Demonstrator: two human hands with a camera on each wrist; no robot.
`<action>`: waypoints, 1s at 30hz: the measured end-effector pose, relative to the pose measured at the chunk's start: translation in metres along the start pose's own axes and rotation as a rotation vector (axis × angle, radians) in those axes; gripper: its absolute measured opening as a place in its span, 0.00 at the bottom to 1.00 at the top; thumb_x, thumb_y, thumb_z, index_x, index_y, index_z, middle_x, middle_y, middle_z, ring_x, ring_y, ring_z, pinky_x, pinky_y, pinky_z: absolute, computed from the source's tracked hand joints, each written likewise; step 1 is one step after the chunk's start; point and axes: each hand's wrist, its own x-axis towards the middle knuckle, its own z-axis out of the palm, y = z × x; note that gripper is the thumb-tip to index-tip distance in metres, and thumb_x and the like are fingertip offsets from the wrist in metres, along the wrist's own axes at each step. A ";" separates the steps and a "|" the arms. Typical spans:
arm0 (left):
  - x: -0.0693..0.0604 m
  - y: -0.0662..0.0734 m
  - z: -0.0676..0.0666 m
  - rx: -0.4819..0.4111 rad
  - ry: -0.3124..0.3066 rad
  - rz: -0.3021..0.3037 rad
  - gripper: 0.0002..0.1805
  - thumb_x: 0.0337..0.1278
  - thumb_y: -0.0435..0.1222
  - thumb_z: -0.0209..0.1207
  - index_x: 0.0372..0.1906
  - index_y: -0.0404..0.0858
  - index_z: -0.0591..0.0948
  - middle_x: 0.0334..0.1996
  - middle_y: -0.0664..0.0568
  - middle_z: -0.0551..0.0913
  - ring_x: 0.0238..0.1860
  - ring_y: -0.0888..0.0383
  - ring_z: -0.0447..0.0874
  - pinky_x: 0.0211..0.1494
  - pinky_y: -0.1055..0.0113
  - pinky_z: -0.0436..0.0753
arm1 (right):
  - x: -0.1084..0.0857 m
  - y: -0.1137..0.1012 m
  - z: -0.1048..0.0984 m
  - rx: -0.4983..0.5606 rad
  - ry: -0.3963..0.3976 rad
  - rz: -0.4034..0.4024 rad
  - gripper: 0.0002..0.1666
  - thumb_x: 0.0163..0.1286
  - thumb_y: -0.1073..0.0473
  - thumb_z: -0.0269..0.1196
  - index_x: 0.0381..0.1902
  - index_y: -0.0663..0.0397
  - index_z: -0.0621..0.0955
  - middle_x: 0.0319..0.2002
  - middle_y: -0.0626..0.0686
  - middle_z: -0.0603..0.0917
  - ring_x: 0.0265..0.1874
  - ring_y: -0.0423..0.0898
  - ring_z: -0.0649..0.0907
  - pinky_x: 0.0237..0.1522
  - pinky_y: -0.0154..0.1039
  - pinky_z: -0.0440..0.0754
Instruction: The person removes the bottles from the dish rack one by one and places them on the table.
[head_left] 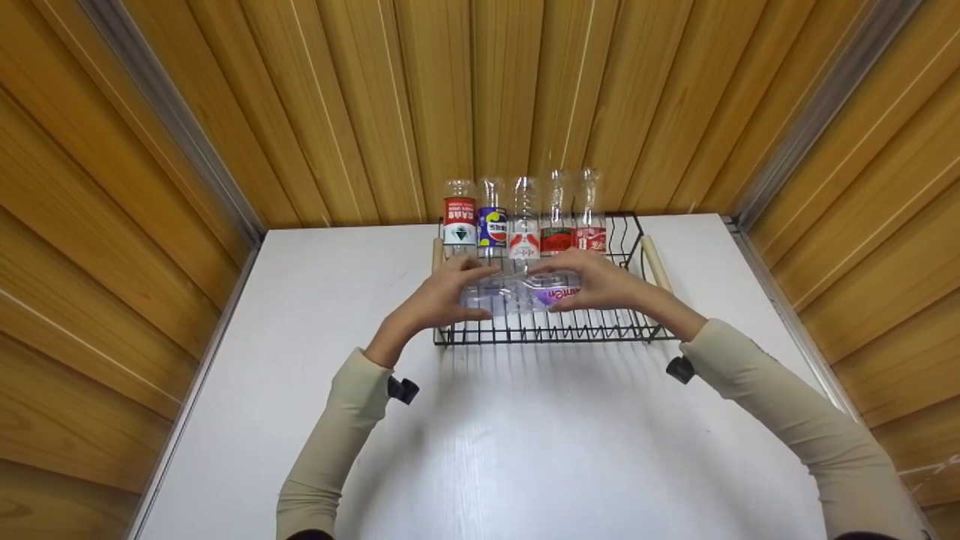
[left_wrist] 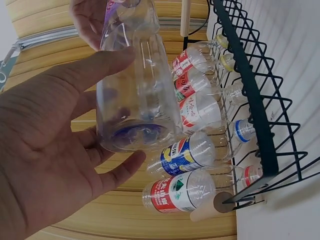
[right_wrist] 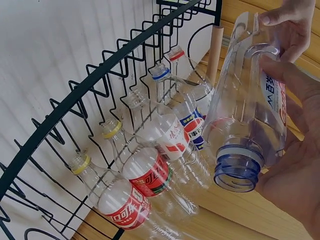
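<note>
Between my two hands a big clear plastic bottle (head_left: 517, 294) with a purple label lies sideways over the wire rack. My left hand (head_left: 442, 292) holds its base end, thumb on one side and fingers behind, as the left wrist view shows. At the neck end my right hand (head_left: 600, 281) grips the bottle around its labelled part. The right wrist view shows the blue, uncapped mouth (right_wrist: 237, 175) of this bottle. Just beyond the hands, several clear bottles lie side by side in the rack, among them one with a red-and-white label (head_left: 460, 221) and one with a blue label (head_left: 493, 226).
The black wire rack (head_left: 555, 339) has wooden handles, one (head_left: 656, 262) at its right end. It stands on a white table (head_left: 480, 450) against a wood-panelled wall (head_left: 442, 112). Panelled walls also rise on the left and right.
</note>
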 end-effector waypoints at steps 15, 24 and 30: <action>-0.004 -0.002 0.002 -0.002 0.027 -0.016 0.36 0.52 0.44 0.76 0.67 0.45 0.78 0.61 0.44 0.75 0.62 0.47 0.74 0.63 0.50 0.81 | -0.010 0.016 -0.008 -0.143 0.054 -0.044 0.40 0.58 0.46 0.77 0.68 0.48 0.78 0.63 0.57 0.83 0.63 0.58 0.79 0.66 0.63 0.74; -0.011 -0.009 -0.002 -0.038 0.049 -0.062 0.37 0.51 0.42 0.77 0.68 0.45 0.77 0.65 0.44 0.72 0.67 0.45 0.71 0.69 0.47 0.77 | -0.020 0.031 -0.021 -0.064 0.098 0.006 0.41 0.57 0.49 0.78 0.66 0.54 0.79 0.59 0.59 0.84 0.59 0.59 0.81 0.63 0.62 0.77; -0.015 -0.017 -0.004 -0.016 0.076 -0.123 0.37 0.50 0.44 0.77 0.66 0.47 0.77 0.63 0.46 0.74 0.65 0.47 0.71 0.67 0.47 0.78 | -0.030 0.045 -0.025 -0.027 0.157 0.082 0.47 0.57 0.50 0.78 0.72 0.52 0.73 0.71 0.62 0.74 0.71 0.64 0.71 0.69 0.74 0.63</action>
